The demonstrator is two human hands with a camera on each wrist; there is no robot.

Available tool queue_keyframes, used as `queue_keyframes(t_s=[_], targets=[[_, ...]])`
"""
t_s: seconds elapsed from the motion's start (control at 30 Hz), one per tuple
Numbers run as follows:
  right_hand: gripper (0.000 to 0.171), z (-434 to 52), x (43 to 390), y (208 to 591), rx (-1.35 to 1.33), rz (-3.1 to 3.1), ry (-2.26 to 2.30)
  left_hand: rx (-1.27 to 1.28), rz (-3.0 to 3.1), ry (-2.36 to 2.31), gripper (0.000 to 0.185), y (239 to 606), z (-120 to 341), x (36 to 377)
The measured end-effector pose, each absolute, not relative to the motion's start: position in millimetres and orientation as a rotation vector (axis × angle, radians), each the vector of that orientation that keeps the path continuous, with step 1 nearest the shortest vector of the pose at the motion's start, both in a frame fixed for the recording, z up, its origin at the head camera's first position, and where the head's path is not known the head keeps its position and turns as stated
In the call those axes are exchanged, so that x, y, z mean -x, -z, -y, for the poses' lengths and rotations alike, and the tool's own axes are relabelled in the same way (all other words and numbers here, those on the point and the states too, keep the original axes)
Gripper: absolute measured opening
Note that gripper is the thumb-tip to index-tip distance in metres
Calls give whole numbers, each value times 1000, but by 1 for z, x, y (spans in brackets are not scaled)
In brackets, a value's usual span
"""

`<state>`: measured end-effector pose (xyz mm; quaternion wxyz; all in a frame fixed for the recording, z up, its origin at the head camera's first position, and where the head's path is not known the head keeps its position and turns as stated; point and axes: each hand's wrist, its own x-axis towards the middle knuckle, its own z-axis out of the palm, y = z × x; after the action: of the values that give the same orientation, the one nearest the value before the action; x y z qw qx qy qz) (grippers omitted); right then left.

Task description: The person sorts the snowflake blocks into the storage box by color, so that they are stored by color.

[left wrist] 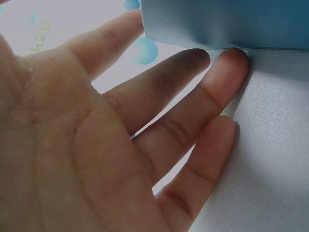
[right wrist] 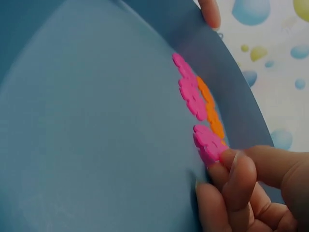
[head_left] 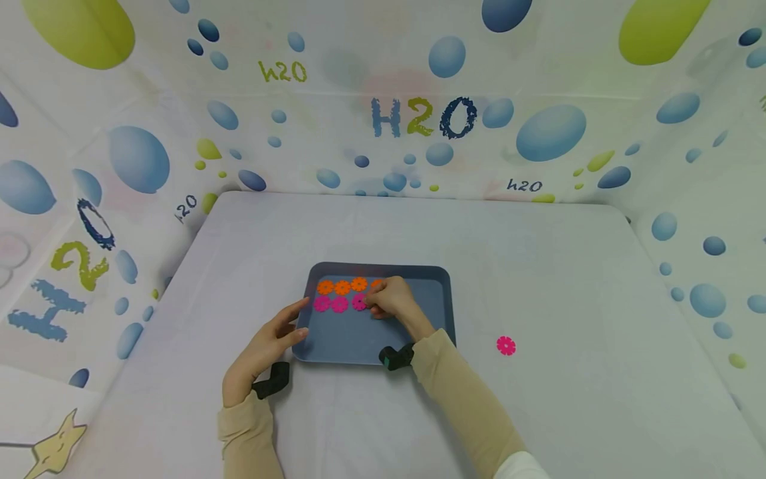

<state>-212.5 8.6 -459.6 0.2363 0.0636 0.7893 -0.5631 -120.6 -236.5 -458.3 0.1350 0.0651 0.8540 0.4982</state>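
Right hand: the right hand is reaching into the blue tray, its fingers curling and pinching the third pink gear of the pink row at its edge.
Left hand: the left hand is lying with fingers straight and relaxed, their tips touching the tray's left edge; it is gripping nothing.
Pink row: two more pink gears are lying flat on the tray floor just left of the pinched one, in a line.
Orange row: orange gears are sitting in a line just behind the pink row, near the tray's far wall; the last one is partly hidden by the right hand.
Loose piece: a single pink gear is lying on the white desk, well apart from the tray on its right.
Tray: it is resting flat on the desk, in front of the person.
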Motion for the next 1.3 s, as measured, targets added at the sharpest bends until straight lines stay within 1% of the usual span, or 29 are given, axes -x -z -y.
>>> queue_keyframes(t_s=[0.33, 0.7, 1.1, 1.3], targets=[[7, -6, 213, 459, -209, -2198, 1523, -182, -2466, -1447, 58, 456, 236, 121], [9, -7, 210, 458, -192, -2202, 1540, -190, -2484, -1442, 59, 457, 236, 121], [5, -8, 211, 458, -148, -2212, 1485, -202, -2485, -1439, 59, 459, 237, 120], [12, -9, 212, 457, -128, -2165, 1534, -193, -2477, -1449, 59, 459, 237, 121]])
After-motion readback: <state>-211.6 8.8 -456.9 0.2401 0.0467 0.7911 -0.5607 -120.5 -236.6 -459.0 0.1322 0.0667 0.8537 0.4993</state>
